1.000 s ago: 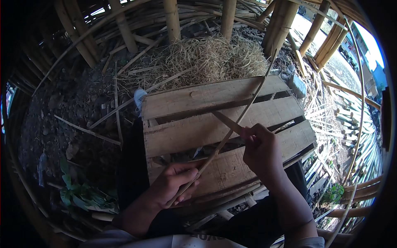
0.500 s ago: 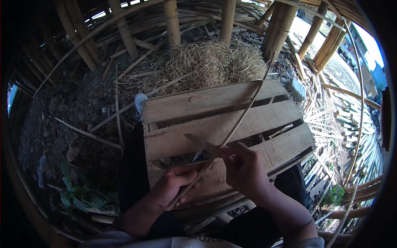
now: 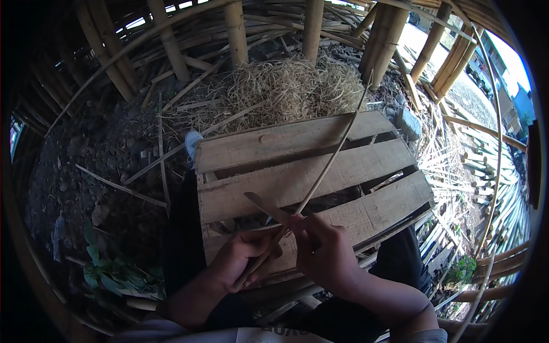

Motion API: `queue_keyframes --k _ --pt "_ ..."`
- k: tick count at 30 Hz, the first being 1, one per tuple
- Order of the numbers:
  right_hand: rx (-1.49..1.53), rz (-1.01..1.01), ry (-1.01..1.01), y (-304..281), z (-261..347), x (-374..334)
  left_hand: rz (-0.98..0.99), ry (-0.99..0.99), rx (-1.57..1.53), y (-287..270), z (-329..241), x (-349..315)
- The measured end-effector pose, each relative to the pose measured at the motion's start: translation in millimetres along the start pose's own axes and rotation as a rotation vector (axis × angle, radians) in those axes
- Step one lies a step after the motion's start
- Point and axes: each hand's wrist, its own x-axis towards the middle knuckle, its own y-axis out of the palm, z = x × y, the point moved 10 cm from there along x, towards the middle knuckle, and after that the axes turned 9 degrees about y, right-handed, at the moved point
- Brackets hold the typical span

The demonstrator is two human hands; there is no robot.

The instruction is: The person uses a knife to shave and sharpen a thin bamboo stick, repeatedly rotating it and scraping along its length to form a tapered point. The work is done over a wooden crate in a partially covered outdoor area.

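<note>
Above a slatted table (image 3: 372, 166), with fingers (image 3: 258, 235) clamped on bamboo strip (image 3: 341, 143) in left hand (image 3: 240, 256) and knife (image 3: 267, 207) in right hand (image 3: 327, 250), risking cuts from any sudden slip.

We see that the person wears a grey shirt (image 3: 249, 336), of which the sleeves (image 3: 430, 336) end near the elbows, and on its front there is a paler area with dark printed letters. The left hand (image 3: 243, 251) and the right hand (image 3: 321, 246) are bare, as are the forearms. Below the shirt we find dark trousers (image 3: 398, 257), almost black in the shade, and one pale, bluish-white shoe (image 3: 193, 141), partly hidden.
</note>
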Motion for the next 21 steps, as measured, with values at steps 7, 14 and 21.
queue_keyframes --k 7,14,21 --pt "0.185 0.020 0.082 -3 -20 19 -0.031 -0.016 -0.028 -7 1 -5" --pt "0.066 0.029 0.212 -15 -31 33 -0.130 -0.023 -0.043 -14 2 -1" --pt "0.212 -0.054 0.255 -4 -56 30 -0.077 -0.006 0.079 -5 -2 -5"
